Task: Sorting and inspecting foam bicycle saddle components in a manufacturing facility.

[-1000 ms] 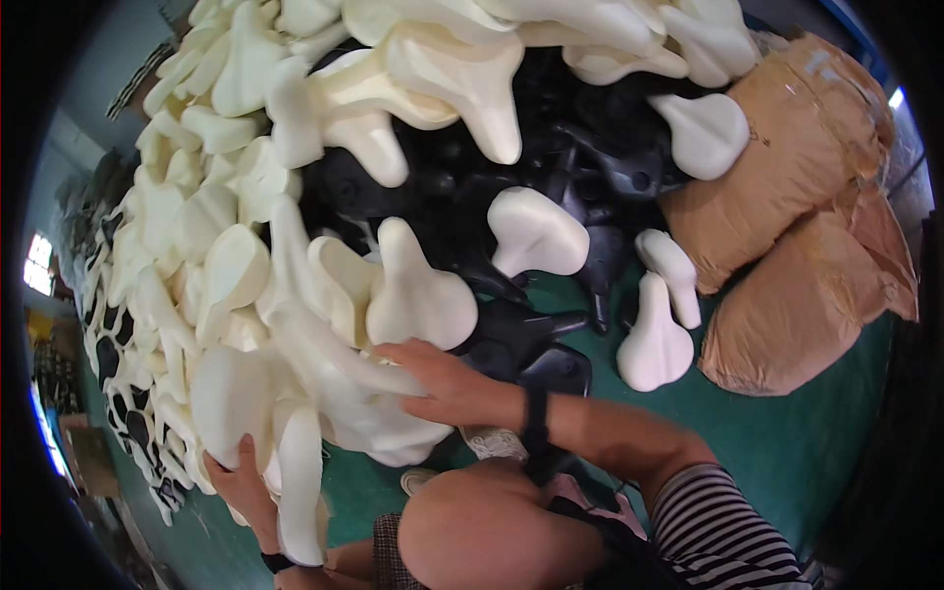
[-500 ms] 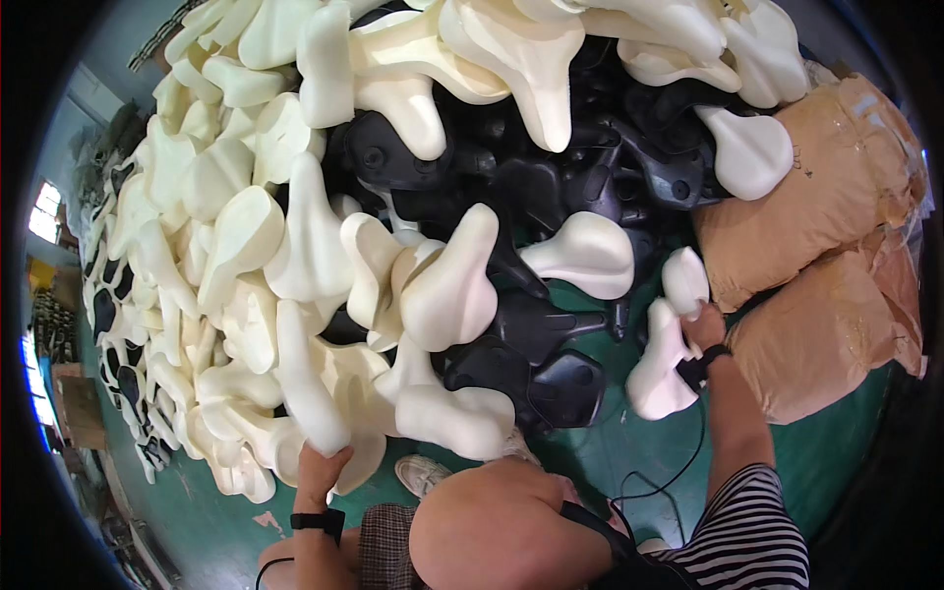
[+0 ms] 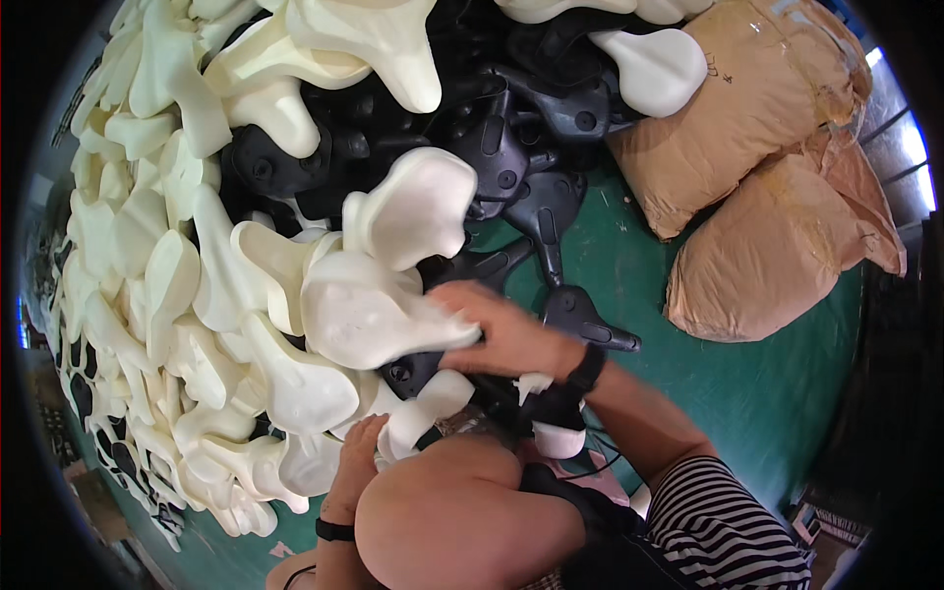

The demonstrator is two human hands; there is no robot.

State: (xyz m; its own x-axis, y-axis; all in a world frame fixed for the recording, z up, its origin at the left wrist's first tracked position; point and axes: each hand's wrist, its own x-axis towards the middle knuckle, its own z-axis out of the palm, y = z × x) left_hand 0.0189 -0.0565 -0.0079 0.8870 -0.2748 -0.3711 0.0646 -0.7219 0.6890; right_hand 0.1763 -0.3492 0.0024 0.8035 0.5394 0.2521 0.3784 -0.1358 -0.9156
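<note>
Cream foam bicycle saddle pads lie heaped in front of me. My right hand, slightly blurred, closes around the narrow nose of one saddle pad, whose broad end points left. Just above it another pad rests tilted on the pile. My left hand is down beside my knee, its fingers curled against the edge of a smaller-looking pad; the far side of that grip is hidden. A white piece shows under my right wrist, mostly covered.
Black saddle shells lie among the pads, and a loose one sits on the green floor beyond my right wrist. Two brown paper sacks stand at the right. A dark cable runs near my lap.
My right hand has left the white pads beside the sacks and moved left onto a pad in the heap. My left hand has come nearer my knee. The view has shifted right.
</note>
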